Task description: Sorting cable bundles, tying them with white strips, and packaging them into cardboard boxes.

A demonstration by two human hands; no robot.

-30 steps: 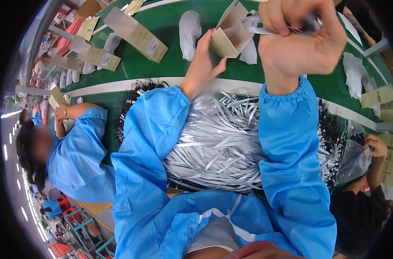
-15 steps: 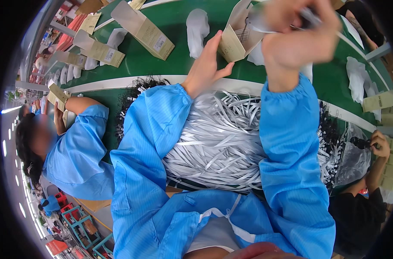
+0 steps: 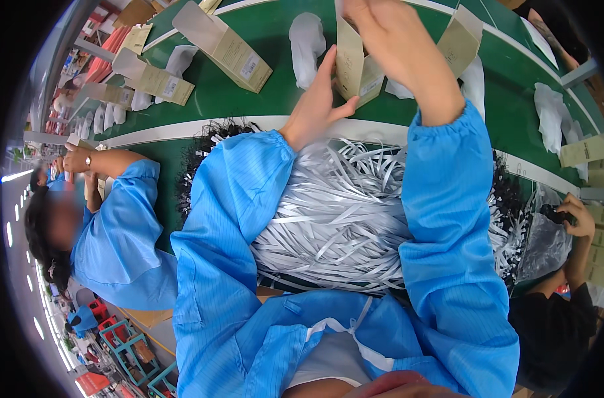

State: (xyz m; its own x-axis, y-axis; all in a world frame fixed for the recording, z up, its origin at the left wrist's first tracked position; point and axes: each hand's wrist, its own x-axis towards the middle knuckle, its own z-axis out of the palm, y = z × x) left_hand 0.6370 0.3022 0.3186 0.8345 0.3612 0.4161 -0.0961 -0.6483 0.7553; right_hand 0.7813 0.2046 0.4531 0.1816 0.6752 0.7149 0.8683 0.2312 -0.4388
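Note:
A beige carton [image 3: 350, 66] stands on the green work surface in front of me, its tall flap raised. My left hand [image 3: 313, 101] grips its lower left side, fingers along the edge and thumb across the front. Over the carton's top, at the upper edge of the view, my right hand [image 3: 381, 30] is bent inward with curled fingers; whatever they hold is hidden. Beneath my forearms lies a big heap of white ribbon-like straps [image 3: 335, 219] with dark ends [image 3: 209, 142].
White-wrapped items [image 3: 306, 50] and more open cartons [image 3: 232, 56] line the green surface [image 3: 275, 40]. Another open carton [image 3: 461, 40] stands right of my right hand. A co-worker in blue [image 3: 119, 232] sits at left; a person in black [image 3: 554, 338] handles a clear bag [image 3: 544, 245] at right.
My right hand has moved left, over the carton's top. The carton has turned slightly in my left hand, which stays in place. At left, the co-worker's hand has risen.

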